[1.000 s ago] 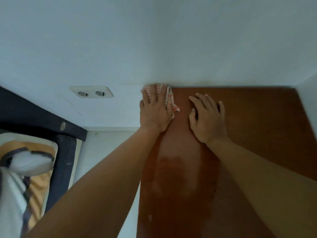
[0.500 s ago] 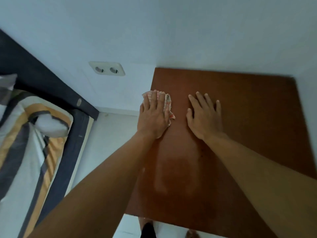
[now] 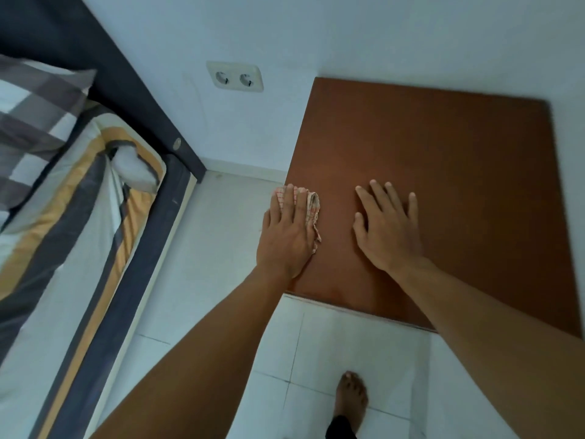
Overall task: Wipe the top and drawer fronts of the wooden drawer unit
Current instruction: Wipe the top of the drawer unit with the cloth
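The reddish-brown top of the wooden drawer unit [image 3: 443, 160] fills the right half of the view; its drawer fronts are hidden below. My left hand [image 3: 286, 239] lies flat on a small checked cloth [image 3: 311, 204], pressing it onto the top at the left edge, near the front corner. Only the cloth's far end and right side show past my fingers. My right hand [image 3: 387, 231] rests flat on the bare wood to the right of it, fingers spread, holding nothing.
A bed [image 3: 63, 217] with striped bedding and a dark frame runs along the left. A double wall socket [image 3: 235, 77] sits on the white wall beside the unit. White floor tiles [image 3: 205, 264] lie between bed and unit; my bare foot [image 3: 349, 400] stands in front.
My left hand has drawn the cloth along the left edge from the back corner by the wall toward the front. The view has tilted down, showing the floor and my foot.
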### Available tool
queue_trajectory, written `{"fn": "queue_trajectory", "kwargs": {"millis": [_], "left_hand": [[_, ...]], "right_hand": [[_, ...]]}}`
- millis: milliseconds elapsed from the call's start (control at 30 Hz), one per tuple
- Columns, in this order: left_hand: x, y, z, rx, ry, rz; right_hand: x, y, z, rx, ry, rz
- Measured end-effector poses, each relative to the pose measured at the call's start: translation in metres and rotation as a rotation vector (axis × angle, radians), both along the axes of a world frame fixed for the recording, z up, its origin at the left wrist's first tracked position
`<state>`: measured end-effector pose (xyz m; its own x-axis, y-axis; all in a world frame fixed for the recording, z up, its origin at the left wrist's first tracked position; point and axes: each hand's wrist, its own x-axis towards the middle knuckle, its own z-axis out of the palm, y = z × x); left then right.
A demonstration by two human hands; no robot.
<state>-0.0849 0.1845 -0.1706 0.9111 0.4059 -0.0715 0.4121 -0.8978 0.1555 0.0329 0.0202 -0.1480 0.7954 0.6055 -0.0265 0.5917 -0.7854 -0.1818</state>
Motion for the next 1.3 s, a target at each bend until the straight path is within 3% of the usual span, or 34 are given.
{"fn": "queue_trajectory", "kwargs": {"millis": [167, 333, 467, 667, 767, 933, 1067, 1167, 1300], "left_hand": [[-0.066, -0.019, 0.002, 0.026, 0.096, -0.034], [-0.124, -0.038, 0.011, 0.059, 0.049, 0.028], [-0.159, -0.044, 0.023, 0.073, 0.186, -0.024], [-0.21, -0.044, 0.028, -0.08, 0.329, -0.125], [-0.201, -0.052, 0.045, -0.122, 0.217, -0.102], [-0.135, -0.083, 0.09, -0.244, -0.144, -0.123], [-0.085, -0.115, 0.103, -0.377, -0.258, -0.14], [-0.063, -0.137, 0.106, -0.527, -0.366, -0.12], [-0.052, -0.153, 0.102, -0.651, -0.408, -0.192]], "right_hand": [[-0.042, -0.017, 0.004, -0.057, 0.001, -0.018], [-0.084, -0.032, 0.014, -0.064, 0.0, -0.013], [-0.109, -0.046, 0.026, -0.071, 0.004, 0.008], [-0.128, -0.076, 0.051, -0.042, 0.044, 0.005], [-0.136, -0.089, 0.061, 0.027, 0.085, 0.041], [-0.139, -0.107, 0.075, 0.174, 0.146, -0.026], [-0.128, -0.121, 0.082, 0.289, 0.231, -0.118], [-0.116, -0.122, 0.081, 0.49, 0.448, -0.229], [-0.105, -0.114, 0.084, 0.837, 0.905, -0.509]]}}
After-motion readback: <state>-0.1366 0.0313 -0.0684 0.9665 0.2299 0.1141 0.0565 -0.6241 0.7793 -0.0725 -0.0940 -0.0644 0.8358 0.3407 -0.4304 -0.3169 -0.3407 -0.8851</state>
